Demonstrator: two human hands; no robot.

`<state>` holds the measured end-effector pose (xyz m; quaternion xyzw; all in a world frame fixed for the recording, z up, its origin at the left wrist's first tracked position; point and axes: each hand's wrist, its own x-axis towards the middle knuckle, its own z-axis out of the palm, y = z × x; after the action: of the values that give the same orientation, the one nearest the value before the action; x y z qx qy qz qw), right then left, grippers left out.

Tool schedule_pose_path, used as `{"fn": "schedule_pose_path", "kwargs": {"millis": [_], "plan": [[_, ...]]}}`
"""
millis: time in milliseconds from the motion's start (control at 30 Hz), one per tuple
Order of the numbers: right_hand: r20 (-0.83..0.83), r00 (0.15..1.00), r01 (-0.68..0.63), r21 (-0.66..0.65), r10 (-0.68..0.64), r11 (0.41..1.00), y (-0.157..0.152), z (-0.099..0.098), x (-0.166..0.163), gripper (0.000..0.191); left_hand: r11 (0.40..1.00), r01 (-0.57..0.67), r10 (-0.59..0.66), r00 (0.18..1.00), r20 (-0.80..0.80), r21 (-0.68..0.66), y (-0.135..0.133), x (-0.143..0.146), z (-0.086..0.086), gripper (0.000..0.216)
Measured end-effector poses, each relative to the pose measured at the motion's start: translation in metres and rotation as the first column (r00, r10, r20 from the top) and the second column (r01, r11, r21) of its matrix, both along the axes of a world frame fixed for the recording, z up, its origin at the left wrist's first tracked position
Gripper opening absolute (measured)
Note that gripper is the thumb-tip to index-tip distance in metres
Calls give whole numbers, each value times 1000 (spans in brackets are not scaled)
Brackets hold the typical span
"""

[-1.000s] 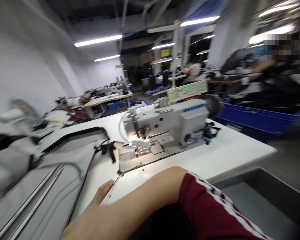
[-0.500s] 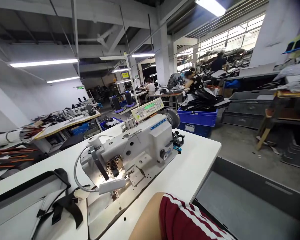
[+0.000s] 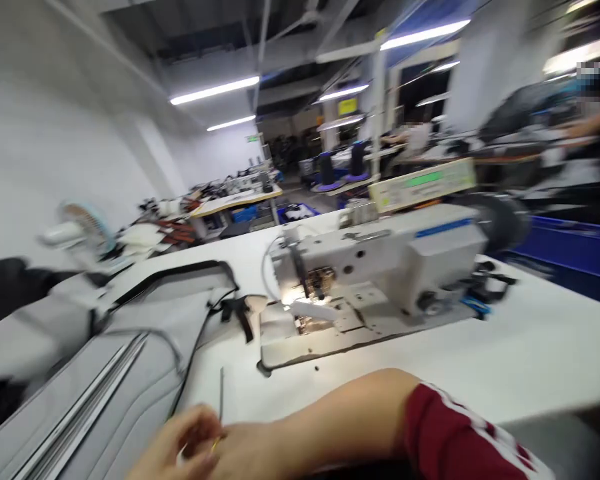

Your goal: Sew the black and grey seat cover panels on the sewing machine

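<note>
At the bottom of the head view my left hand (image 3: 173, 448) is curled, thumb and fingers drawn together around something too blurred to name. A small yellow bit (image 3: 215, 443) shows at its fingertips. My right hand (image 3: 247, 448) reaches in from the right and meets the left; its fingers are hidden. A thin dark rod (image 3: 221, 393) stands out just above the two hands; whether one holds it cannot be seen. Left of them lies a grey padded fabric piece (image 3: 145, 400) with black edging and a long zipper-like strip. A black strap (image 3: 241, 319) lies by its far corner.
A lit sewing machine (image 3: 380, 267) with a control panel (image 3: 425, 183) stands on the white table (image 3: 545, 340). Thread cones (image 3: 357, 160) rise behind it. Blue crates (image 3: 575, 257) are at right, a fan (image 3: 83, 227) at left. A blurred co-worker's arm (image 3: 593, 123) shows at far right.
My view has swung left and down, so the sewing machine sits farther right. Both hands have come into view together at the bottom. More of the grey fabric piece shows.
</note>
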<state>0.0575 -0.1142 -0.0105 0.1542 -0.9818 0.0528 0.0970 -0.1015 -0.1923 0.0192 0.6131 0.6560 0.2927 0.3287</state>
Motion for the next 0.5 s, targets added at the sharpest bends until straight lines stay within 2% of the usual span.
{"fn": "schedule_pose_path", "kwargs": {"millis": [67,200,300,400,500], "plan": [[-16,993,-120,35,121,992,1,-14,-6,10,992,90,-85,994,64,-89,-12,3,12,36],[-60,970,-228,95,234,969,2,-33,-8,16,983,152,-138,980,142,-98,-10,9,23,25],[-129,958,-234,156,254,960,0,-38,-3,14,981,156,-137,978,158,-113,-10,12,22,20],[-165,963,-202,90,214,975,-3,-39,0,12,979,144,-118,978,172,-147,-13,14,19,21],[-173,963,-203,41,207,978,-5,-39,2,15,977,181,-161,972,174,-109,-15,13,16,21]]}}
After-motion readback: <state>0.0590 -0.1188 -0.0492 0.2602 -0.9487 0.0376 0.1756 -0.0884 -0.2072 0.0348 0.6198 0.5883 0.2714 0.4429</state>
